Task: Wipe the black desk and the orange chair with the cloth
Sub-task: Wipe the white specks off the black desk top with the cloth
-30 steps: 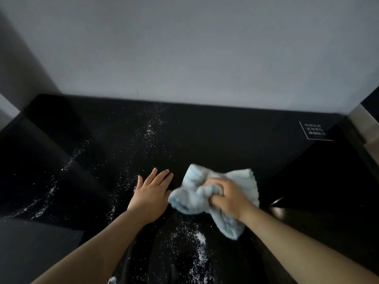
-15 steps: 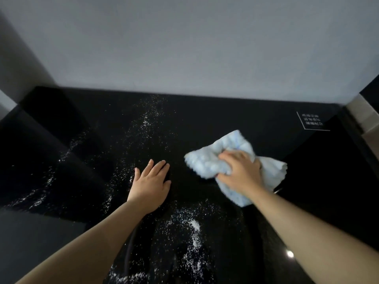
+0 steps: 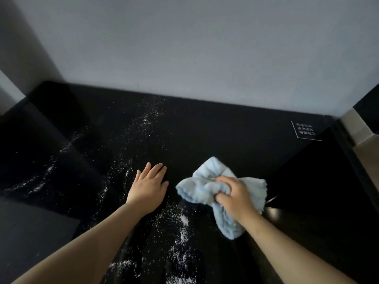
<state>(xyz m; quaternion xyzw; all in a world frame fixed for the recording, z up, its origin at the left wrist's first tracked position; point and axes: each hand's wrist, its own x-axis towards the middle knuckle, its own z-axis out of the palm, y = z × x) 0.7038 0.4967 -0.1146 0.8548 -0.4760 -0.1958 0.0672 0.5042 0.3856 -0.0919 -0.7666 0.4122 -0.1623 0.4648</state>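
Fingers (image 3: pixel 222 196) of the right hand (image 3: pixel 233 196) curl into a bunched light-blue cloth (image 3: pixel 202 189) and press it on the black surface (image 3: pixel 215 136), right of centre in the frame, with a tail of the cloth trailing toward the lower right under the wrist. The left hand (image 3: pixel 148 186) lies flat at centre, straight fingers together, holding nothing, just left of the cloth but apart from it. White specks (image 3: pixel 180 224), perhaps powder or crumbs, scatter across the left and lower middle, and a small sign (image 3: pixel 305 130) sits at the right edge
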